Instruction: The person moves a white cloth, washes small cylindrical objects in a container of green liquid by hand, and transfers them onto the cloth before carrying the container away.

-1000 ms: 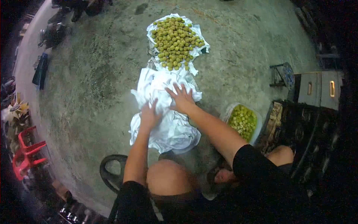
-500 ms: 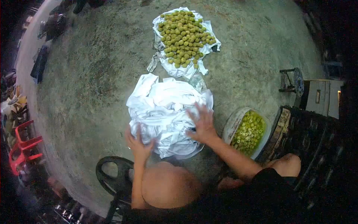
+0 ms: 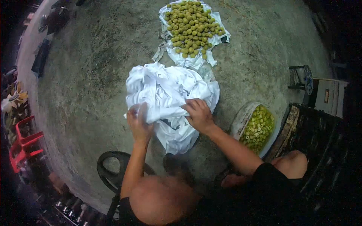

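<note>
A heap of white cloth lies crumpled on the floor in front of me. At its near left side my left hand is closed on the cloth, slightly smeared by motion. My right hand pinches the same cloth at the near right. Between the two hands a fold of it is drawn up, and a looser part hangs toward me. Just beyond the heap, a pile of round yellow-green fruits rests on another spread white cloth.
To my right stands a white tub with cored green fruit pieces. A small stool and a grey box are farther right. Red plastic chairs line the left side. A black ring-shaped object sits near my left arm.
Both hands have gone from spread fingers over the heap to gripping the cloth. Its near part has been lifted and folded away from me. My view has shifted slightly.
</note>
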Motion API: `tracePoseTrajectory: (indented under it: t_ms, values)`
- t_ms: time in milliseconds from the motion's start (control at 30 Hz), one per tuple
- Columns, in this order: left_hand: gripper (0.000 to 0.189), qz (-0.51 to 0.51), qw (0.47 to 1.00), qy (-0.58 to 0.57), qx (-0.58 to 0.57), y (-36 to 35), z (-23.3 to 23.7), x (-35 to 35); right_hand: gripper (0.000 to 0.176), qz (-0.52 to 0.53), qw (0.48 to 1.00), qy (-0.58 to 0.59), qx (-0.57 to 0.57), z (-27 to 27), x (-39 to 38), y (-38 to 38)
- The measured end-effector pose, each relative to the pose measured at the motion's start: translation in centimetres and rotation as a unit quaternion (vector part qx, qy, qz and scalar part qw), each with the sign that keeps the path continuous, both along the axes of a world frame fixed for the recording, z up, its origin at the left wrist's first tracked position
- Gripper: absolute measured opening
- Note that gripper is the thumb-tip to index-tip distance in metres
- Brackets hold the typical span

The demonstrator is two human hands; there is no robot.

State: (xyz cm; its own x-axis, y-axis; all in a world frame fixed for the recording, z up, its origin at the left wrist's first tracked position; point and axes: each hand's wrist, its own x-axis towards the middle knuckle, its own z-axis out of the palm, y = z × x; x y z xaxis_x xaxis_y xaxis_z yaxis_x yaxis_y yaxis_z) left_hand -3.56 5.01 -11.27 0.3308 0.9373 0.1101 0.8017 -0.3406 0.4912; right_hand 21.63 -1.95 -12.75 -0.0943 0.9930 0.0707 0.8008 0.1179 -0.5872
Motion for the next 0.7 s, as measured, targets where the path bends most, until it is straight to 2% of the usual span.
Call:
tracePoseTrajectory:
  t_ms: [33, 133, 200, 267, 300, 333, 400, 433, 500, 533, 600, 633, 700]
  values:
    - [0.061, -0.009, 0.999, 0.039, -0.013, -0.6, 0.6, -0.4, 0.047, -0.033, 0.999, 0.002, 0.000, 0.4, -0.1, -0.2]
    - [0.055, -0.046, 0.978, 0.184, -0.084, -2.0, -1.9, -1.7, 0.045, -0.122, 0.990, 0.033, 0.070, 0.1, 0.2, 1.1]
    - [0.049, -0.025, 0.983, 0.170, -0.069, -1.8, -1.5, -1.8, 0.044, -0.177, 0.979, 0.080, 0.065, 2.2, 1.7, 3.2]
    - [0.047, -0.020, 0.986, 0.161, -0.048, -1.8, 0.4, -1.7, 0.046, -0.138, 0.987, 0.062, 0.059, 2.8, 1.8, 3.9]
    - [0.044, -0.038, 0.978, 0.173, -0.108, -2.1, 0.4, -2.5, 0.044, -0.089, 0.994, -0.002, -0.056, 0.8, 1.7, 3.2]
    - [0.047, -0.041, 0.970, 0.202, -0.130, -2.2, 0.5, -3.0, 0.046, -0.033, 0.991, -0.107, -0.073, -1.7, 1.2, 1.1]
    - [0.052, -0.053, 0.944, 0.266, -0.186, -3.4, 1.0, -4.5, 0.049, 0.016, 0.986, -0.055, -0.156, 0.4, 1.5, -0.5]
    - [0.057, 0.008, 0.930, 0.298, -0.216, -3.5, 1.8, -4.8, 0.056, 0.025, 0.983, -0.065, -0.173, 2.1, 1.4, -0.7]
    - [0.065, 0.127, 0.885, 0.358, -0.270, -3.2, 3.5, -5.4, 0.057, 0.067, 0.974, -0.030, -0.214, 3.5, -0.3, -1.6]
    - [0.067, 0.090, 0.930, 0.235, -0.270, -2.7, 3.5, -6.1, 0.058, 0.085, 0.968, -0.012, -0.235, 4.2, -1.0, -1.7]
    - [0.073, 0.022, 0.967, -0.024, -0.254, -2.1, 3.5, -7.8, 0.057, 0.136, 0.938, 0.014, -0.318, 5.7, -1.5, -0.7]
    - [0.072, 0.019, 0.978, -0.043, -0.202, -1.7, 3.5, -6.1, 0.057, 0.161, 0.919, 0.028, -0.359, 6.1, -1.6, -0.4]
    - [0.073, -0.037, 0.990, -0.006, -0.134, -1.6, 1.5, -1.2, 0.058, 0.010, 0.966, 0.053, -0.254, 2.5, -1.7, -0.5]
